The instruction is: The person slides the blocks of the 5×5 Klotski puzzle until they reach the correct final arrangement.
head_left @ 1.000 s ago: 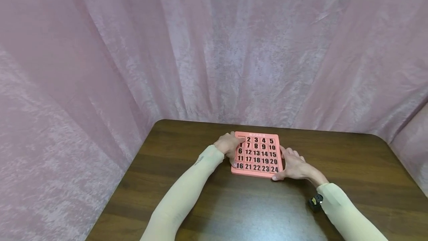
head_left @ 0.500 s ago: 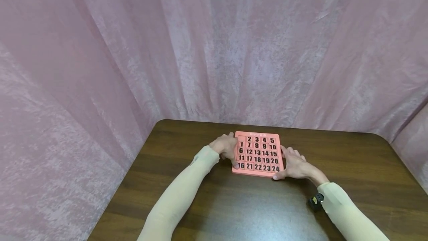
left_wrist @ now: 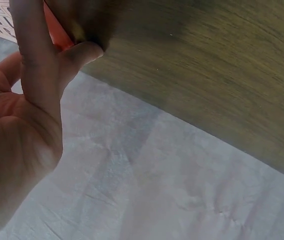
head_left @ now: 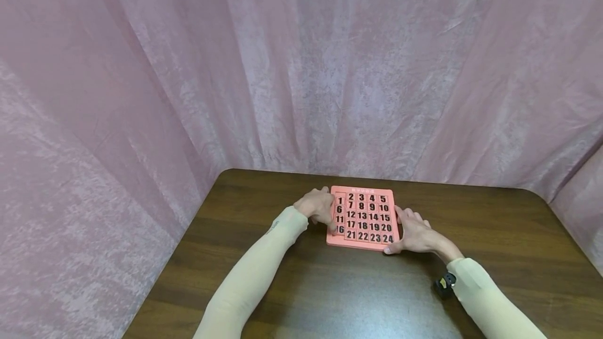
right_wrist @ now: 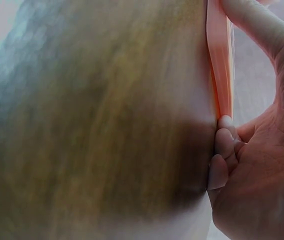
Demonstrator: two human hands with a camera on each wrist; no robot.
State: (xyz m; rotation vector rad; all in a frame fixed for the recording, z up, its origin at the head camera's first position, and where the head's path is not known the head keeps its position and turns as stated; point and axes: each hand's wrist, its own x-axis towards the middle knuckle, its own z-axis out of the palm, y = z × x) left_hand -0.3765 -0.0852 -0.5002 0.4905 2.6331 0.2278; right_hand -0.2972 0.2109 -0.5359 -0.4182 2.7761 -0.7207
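A pink number sliding puzzle (head_left: pixel 363 247) lies flat on the wooden table, its black-numbered tiles in rows. Over its left edge reaches my left hand (head_left: pixel 319 206), the thumb pressing on the 16 tile (head_left: pixel 339 229) and covering part of it. The 1 tile (head_left: pixel 339 201) sits slightly lower than its row. In the left wrist view a finger lies against the pink frame (left_wrist: pixel 58 31). My right hand (head_left: pixel 414 232) holds the right side of the frame, thumb at the near corner and fingers along the edge. The right wrist view shows the frame's side (right_wrist: pixel 221 60) between thumb and fingers.
The brown wooden table (head_left: pixel 282 297) has rounded far corners. Pink velvet curtains (head_left: pixel 330 67) hang behind it and to both sides. A small black device (head_left: pixel 444 284) is strapped at the right wrist.
My left hand has drawn back leftward from the top-left tile. The left column of tiles has slid away from me, with its thumb on 16. The right hand stays in place.
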